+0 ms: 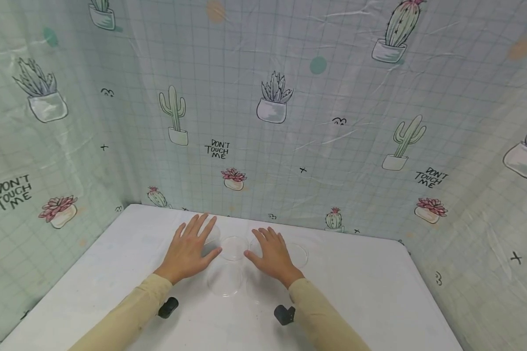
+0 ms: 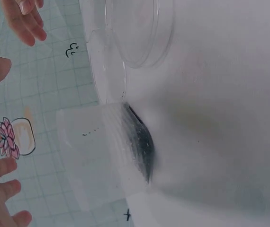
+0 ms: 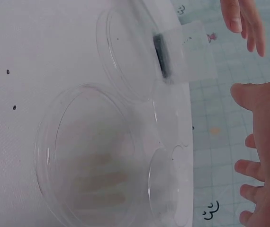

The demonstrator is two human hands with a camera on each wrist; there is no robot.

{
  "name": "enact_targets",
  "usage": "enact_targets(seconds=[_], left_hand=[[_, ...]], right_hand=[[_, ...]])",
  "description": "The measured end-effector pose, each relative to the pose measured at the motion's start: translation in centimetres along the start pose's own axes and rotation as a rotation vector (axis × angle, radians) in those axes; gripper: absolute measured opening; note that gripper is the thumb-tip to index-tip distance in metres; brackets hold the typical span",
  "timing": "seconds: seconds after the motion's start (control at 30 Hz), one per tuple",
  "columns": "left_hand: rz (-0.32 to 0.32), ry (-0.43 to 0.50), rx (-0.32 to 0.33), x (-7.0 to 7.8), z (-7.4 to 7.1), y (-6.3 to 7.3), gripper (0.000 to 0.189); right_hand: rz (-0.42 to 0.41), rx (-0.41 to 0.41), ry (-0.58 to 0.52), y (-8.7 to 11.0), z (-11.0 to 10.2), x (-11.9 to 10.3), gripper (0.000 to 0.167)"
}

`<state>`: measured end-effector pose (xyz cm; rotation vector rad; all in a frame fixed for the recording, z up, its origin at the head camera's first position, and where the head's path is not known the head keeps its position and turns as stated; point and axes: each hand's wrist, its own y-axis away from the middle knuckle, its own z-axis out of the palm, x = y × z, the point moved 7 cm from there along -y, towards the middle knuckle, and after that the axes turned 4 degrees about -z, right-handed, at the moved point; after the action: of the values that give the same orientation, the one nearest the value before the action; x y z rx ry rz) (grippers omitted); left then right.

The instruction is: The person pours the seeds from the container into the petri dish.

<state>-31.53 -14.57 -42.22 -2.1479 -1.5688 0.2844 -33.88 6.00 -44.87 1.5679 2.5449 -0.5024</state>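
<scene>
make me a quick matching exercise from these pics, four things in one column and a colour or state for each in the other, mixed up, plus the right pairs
Things:
1. round dishes
2. left hand
3. table
4. sleeves

Colours and states:
A. white
B. open, holding nothing
C. beige
D. clear and see-through

Right pairs: 1-D, 2-B, 3-A, 4-C
</scene>
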Motion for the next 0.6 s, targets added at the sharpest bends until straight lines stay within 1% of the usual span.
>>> enact_targets(seconds=[0.23,0.47,0.6], left_hand=[[-0.02,-0.001,-0.02,-0.72,0.57,0.29,0.081],[-0.018,0.023,0.016,-0.95,0.46,0.53,0.08],[-0.028,0.034,0.012,-1.01,0.53,0.6,0.081]], right_hand=[[-0.011,-0.008,-0.011,-0.18,0.09,-0.16,0.068],[-0.005,-0.013,-0.014,-0.16,0.18,-0.18,0.068],[-0.004,-0.01,-0.03,-0.15,0.2,-0.19,0.067]])
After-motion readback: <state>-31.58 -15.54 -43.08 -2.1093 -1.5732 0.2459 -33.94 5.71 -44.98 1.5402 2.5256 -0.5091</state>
